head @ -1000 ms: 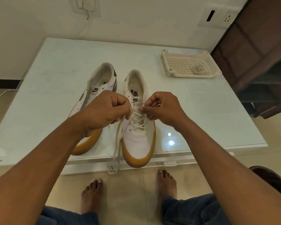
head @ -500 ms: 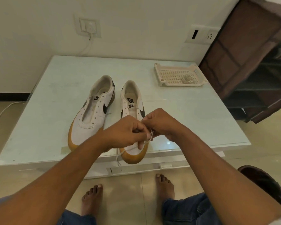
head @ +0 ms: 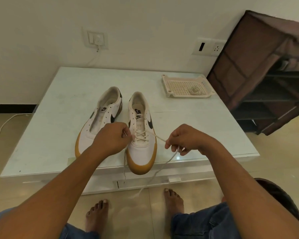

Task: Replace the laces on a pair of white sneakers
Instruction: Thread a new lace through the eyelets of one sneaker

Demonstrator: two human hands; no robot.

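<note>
Far left, a cable (head: 2, 125) lies on the floor, with a switch (head: 95, 39) on the wall above it. Both sneakers sit on the white table (head: 55, 121), toes pointing at the camera, close to the front edge.

The unlaced shoe (head: 102, 121) is on the left with its eyelets bare, and the left hand (head: 110, 140) covers part of its toe. That hand is curled up tight, pinching one end of the lace (head: 157, 136) right by the left-side eyelets of the laced shoe (head: 141, 149). The end hangs down past the table edge.

The laced shoe sits just beside the other one, toe poking over the edge, with only the lowest few eyelets crossed so far. From its right side the lace runs taut to the right hand (head: 185, 138), which pinches it between thumb and fingertips. The rest dangles to the floor between two bare feet.

Back right on the table there's a tray (head: 186, 96) with a coil (head: 194, 90) of lace inside. Past that, a socket (head: 209, 47) is on the wall and a brown rack (head: 266, 75) stands far right.
</note>
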